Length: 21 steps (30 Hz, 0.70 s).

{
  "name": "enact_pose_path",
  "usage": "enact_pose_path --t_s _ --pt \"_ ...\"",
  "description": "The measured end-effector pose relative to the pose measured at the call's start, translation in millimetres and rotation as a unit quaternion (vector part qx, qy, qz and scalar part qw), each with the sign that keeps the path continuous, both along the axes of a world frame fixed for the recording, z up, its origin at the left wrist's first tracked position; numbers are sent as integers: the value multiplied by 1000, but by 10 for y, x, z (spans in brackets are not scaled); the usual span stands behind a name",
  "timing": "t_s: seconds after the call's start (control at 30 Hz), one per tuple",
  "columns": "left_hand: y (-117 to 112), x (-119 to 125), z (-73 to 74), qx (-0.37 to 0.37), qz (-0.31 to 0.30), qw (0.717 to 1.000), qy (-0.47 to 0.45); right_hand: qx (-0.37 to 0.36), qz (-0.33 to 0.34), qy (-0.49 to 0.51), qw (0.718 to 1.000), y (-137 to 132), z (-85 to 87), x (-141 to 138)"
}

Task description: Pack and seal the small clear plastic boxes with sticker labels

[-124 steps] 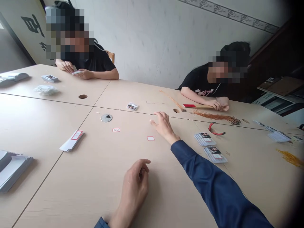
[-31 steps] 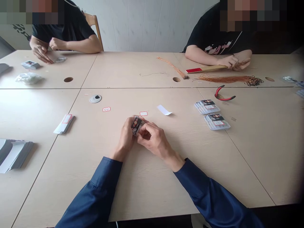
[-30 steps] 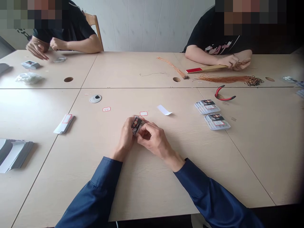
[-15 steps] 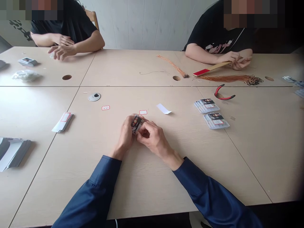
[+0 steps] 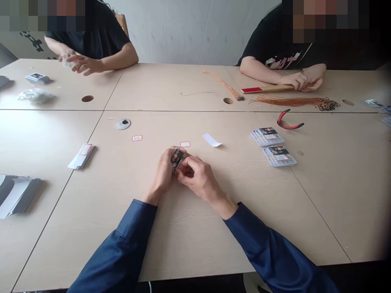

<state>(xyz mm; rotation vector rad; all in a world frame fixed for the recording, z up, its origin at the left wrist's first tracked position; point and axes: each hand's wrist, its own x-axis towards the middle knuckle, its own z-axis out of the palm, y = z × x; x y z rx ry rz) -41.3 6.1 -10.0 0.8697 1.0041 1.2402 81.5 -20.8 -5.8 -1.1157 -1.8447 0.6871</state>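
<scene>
Both my hands meet over the middle of the beige table (image 5: 183, 228). My left hand (image 5: 163, 176) is closed round a small dark printed card in a clear sleeve (image 5: 176, 158), held upright. My right hand (image 5: 197, 179) pinches the same card from the right side with fingers curled. Just beyond the card lie a small red-bordered sticker (image 5: 185, 144) and a curled white paper strip (image 5: 211, 140).
Two stacks of sleeved cards (image 5: 273, 146) and red-handled pliers (image 5: 288, 121) lie to the right. Another red-bordered sticker (image 5: 137, 138), a round metal cap (image 5: 122, 123), a white sheet pile (image 5: 82, 149) and grey sheets (image 5: 15, 195) lie left. Two people work across the table, one beside orange cords (image 5: 293, 101).
My hands stay on the card with only slight finger shifts. Four seconds ago my right hand reached far across the table and my left was free. The person at far left moved their hands.
</scene>
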Motion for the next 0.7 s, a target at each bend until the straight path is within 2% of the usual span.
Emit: enact_pose_path --t_s 0.3,0.53,0.7 --pt "1 0 11 -19 -6 999 -35 34 -13 -3 999 -4 -29 -22" --pt "2 -4 15 -48 4 998 -30 -50 8 41 998 -13 17 28" --pt "-12 4 27 -17 13 1000 15 -36 3 26 999 -20 38 16"
